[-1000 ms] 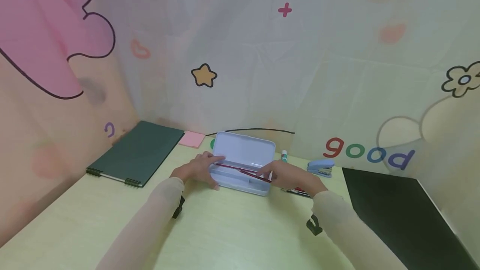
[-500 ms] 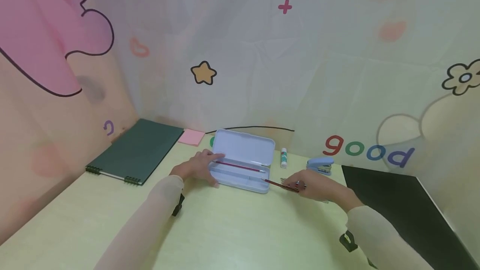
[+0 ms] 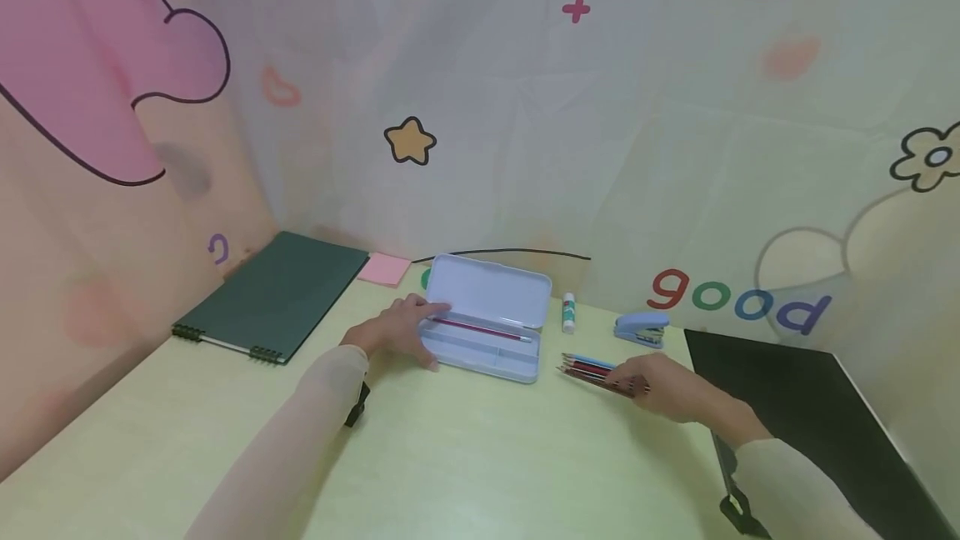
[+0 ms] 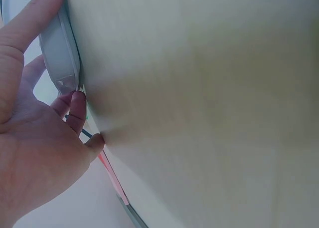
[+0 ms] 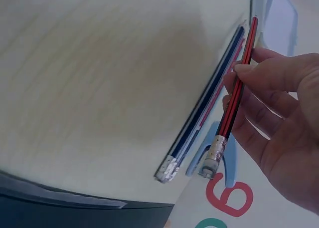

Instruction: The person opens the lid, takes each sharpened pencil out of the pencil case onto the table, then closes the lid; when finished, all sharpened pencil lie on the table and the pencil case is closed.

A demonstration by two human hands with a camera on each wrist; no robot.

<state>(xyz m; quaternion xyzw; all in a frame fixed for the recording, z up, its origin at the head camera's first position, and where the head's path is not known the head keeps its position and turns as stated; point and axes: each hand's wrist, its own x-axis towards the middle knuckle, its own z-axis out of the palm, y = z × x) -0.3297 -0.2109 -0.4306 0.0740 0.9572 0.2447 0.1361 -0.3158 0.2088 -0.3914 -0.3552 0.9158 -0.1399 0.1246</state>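
A pale blue-white pencil case (image 3: 489,290) lies open near the back wall, lid tipped back. One dark red pencil (image 3: 483,329) rests in its rear compartment. My left hand (image 3: 393,328) holds the case's left end, thumb at the front corner and fingers by the hinge; the left wrist view shows its fingers around the case's end (image 4: 60,53). To the right of the case, my right hand (image 3: 663,388) pinches a red-and-black striped pencil (image 5: 232,108) between thumb and fingers. Blue and red pencils (image 5: 207,98) lie on the table beside it, partly hidden by the hand in the head view.
A glue stick (image 3: 568,313) and a light blue stapler (image 3: 642,329) stand behind the pencils. Pink sticky notes (image 3: 384,269) and a dark green spiral notebook (image 3: 288,294) lie at the left. A black flat board (image 3: 810,415) covers the right side of the table.
My right hand has drawn back to the right from over the case, carrying the striped pencil to the pencils on the table. The left hand stays on the case.
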